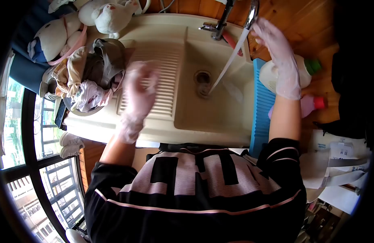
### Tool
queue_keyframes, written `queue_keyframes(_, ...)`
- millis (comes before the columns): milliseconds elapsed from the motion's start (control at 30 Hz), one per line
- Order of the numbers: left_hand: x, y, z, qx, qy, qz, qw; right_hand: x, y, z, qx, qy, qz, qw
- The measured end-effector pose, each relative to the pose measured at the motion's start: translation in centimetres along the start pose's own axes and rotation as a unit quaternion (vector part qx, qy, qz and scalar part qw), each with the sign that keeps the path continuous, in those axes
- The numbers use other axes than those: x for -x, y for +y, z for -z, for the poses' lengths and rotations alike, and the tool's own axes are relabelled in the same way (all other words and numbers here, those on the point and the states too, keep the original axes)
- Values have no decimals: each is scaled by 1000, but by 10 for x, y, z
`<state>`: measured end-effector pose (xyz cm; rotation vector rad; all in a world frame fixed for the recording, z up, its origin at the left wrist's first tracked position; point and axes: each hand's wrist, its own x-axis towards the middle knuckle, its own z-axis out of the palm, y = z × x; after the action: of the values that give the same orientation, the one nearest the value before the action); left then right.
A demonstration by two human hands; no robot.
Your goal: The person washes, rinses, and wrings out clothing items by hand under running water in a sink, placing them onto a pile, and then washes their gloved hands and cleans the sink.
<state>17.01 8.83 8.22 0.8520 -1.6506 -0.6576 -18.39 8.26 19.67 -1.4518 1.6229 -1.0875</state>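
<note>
Both hands wear thin, translucent gloves. My right hand (278, 56) is raised beside the tap spout (251, 16), its fingers stretched out and nothing visible in them. Whether the fingertips touch the spout I cannot tell. A stream of water (231, 58) runs from the spout into the beige sink (211, 117), close to the drain (202, 77). Above the ribbed washboard (166, 81) is my left hand (141, 85), its fingers smeared by motion. To the left of that hand, a basin (83, 110) is heaped with clothes (90, 75).
White plush toys (112, 18) sit at the back left. A blue washboard (263, 97) stands along the sink's right edge. Beyond it are a white bottle with a green cap (270, 77) and a pink bottle with a red cap (306, 106). White shoes (69, 143) are at lower left.
</note>
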Motion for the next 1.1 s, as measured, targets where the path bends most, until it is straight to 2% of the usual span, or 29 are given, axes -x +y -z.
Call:
queue_keyframes(33, -2, -5, -24, -17, -101, 123, 987, -13, -9, 2, 43, 1, 1, 999)
queue_keyframes(67, -9, -5, -51, 90, -140, 267, 949, -23, -14, -4, 86, 24, 34, 995)
queue_keyframes(100, -16, -7, -76, 192, -176, 402, 878, -38, -10, -9, 147, 55, 63, 986)
queue_keyframes(133, -11, -34, -101, 341, -174, 482, 788, -40, -20, -15, 175, 66, 29, 982)
queue_keyframes(167, -5, -62, -125, 476, -166, 547, 668, -43, -31, -20, 202, 76, -6, 977)
queue_keyframes(233, -7, -72, -166, 285, -315, 463, 778, -40, -35, -26, 207, 138, 8, 969)
queue_keyframes(267, -8, -72, -187, 181, -380, 405, 812, -38, -37, -28, 209, 167, 16, 963)
queue_keyframes(300, -8, -72, -206, 74, -437, 341, 829, -36, -40, -28, 227, 138, 5, 964)
queue_keyframes(333, -9, -75, -225, -34, -487, 268, 831, -35, -45, -26, 243, 110, -7, 964)
queue_keyframes(400, -12, -94, -262, -154, -579, 121, 791, -37, -43, -24, 257, 84, -22, 963)
queue_keyframes(433, -13, -113, -284, -164, -626, 52, 761, -36, -43, -25, 228, 92, -24, 969)
queue_keyframes(500, -9, -151, -320, -66, -679, 30, 730, -32, -45, -30, 168, 109, -28, 979)
queue_keyframes(567, -1, -195, -351, 145, -676, 126, 711, -32, -41, -31, 175, 125, -19, 976)
queue_keyframes(633, 8, -236, -372, 344, -636, 222, 654, -30, -44, -29, 240, 121, 7, 963)
queue_keyframes(667, 10, -243, -374, 437, -602, 269, 612, -31, -43, -30, 215, 117, -4, 970)
queue_keyframes(733, 12, -248, -377, 462, -570, 309, 605, -34, -40, -30, 167, 109, -24, 980)
queue_keyframes(833, -13, -189, -336, 261, -582, 292, 713, -32, -40, -31, 132, 99, -39, 985)
queue_keyframes(867, -20, -172, -324, 247, -554, 305, 734, -28, -44, -34, 103, 104, -54, 988)
queue_keyframes(933, -30, -139, -304, 312, -472, 373, 735, -17, -53, -39, 44, 116, -80, 989)
queue_keyframes(967, -34, -122, -297, 383, -420, 419, 708, -16, -36, -42, -18, 121, -16, 992)
queue_keyframes(1033, -42, -95, -282, 549, -302, 503, 595, -13, 39, -56, -138, 126, 115, 976)
queue_keyframes(1100, -44, -72, -265, 652, -188, 549, 488, -4, 93, -90, -378, 212, 38, 900)
